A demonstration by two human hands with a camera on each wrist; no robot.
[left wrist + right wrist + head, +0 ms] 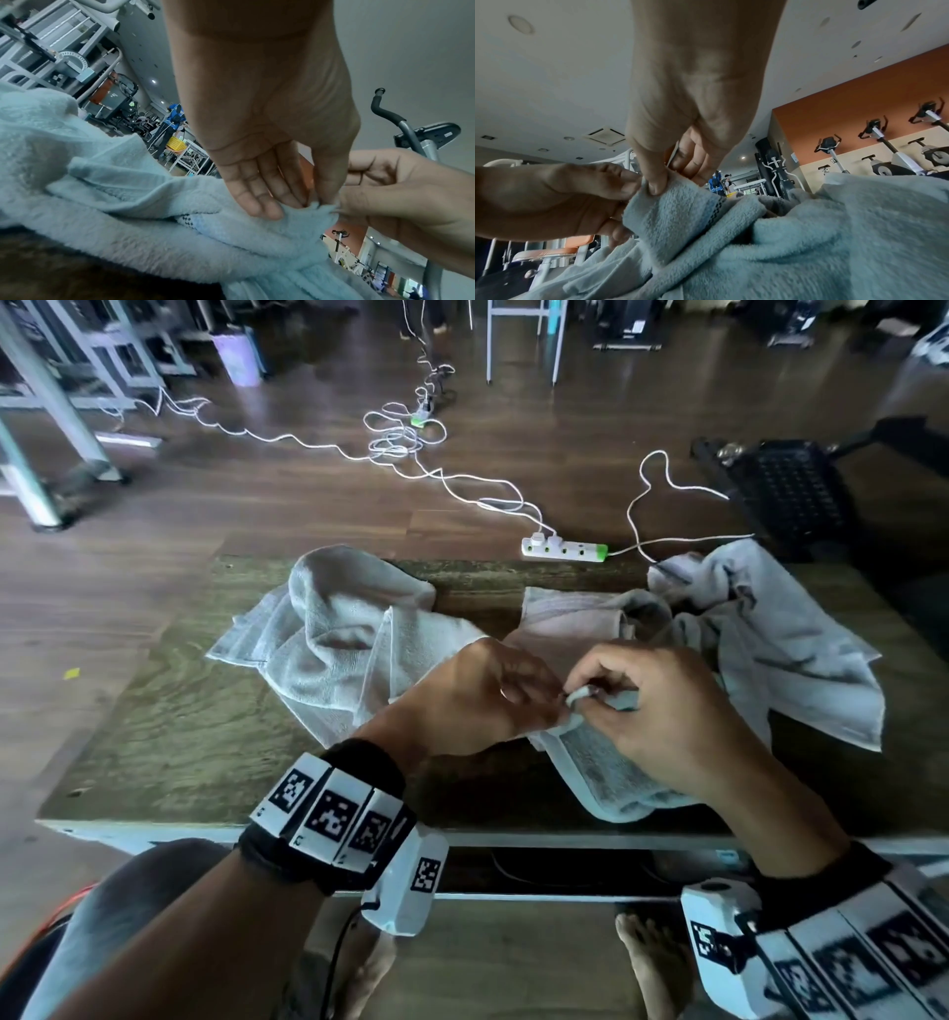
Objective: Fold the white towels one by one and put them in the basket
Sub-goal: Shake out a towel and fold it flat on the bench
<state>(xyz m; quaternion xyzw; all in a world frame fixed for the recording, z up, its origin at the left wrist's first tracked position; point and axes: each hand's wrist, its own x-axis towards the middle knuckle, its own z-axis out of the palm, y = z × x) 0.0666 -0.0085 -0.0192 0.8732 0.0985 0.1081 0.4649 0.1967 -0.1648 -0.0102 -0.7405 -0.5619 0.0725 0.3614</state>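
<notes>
White towel (795, 243), dark checked stripe (717, 209)

Our right hand (662, 711) hides the pinched corner of the pale terry towel (606, 778); our forearms run off the bottom edge.

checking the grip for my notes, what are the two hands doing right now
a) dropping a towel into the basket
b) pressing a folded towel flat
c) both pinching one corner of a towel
c: the left hand and right hand pinch one corner of the towel.
</notes>
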